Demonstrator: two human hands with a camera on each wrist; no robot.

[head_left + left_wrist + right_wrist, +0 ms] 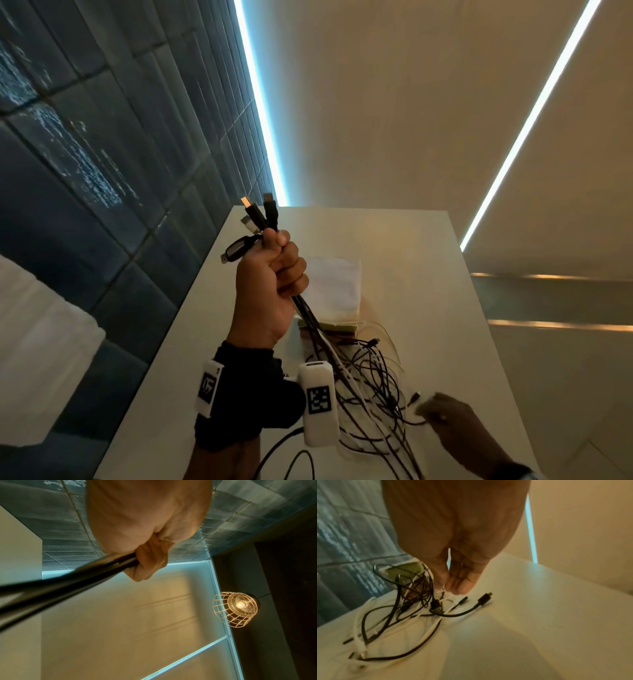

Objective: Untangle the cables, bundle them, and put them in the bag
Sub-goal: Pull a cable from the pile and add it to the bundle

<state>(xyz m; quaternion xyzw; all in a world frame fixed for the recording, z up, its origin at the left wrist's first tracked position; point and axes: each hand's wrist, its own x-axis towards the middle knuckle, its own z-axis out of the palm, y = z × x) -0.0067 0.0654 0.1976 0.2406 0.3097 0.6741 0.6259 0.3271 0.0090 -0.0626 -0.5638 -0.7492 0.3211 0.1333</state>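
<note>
My left hand (274, 274) is raised above the white table (428, 274) and grips a bunch of black and white cables (310, 317) just below their USB plugs (255, 212), which stick up out of the fist. In the left wrist view the curled fingers (150, 561) wrap the dark cables (68, 582). The rest hangs down into a loose tangle (370, 387) on the table. My right hand (442, 411) is low at the tangle's right edge; its fingertips (462, 586) meet on a thin white cable (444, 589). A pale cloth bag (337, 284) lies behind the tangle.
A flat greenish pad (342, 328) lies under the bag's near edge. Loose black plug ends (485, 599) lie on the table right of the tangle. A dark tiled wall (102, 171) runs along the left. A caged lamp (235, 607) hangs overhead.
</note>
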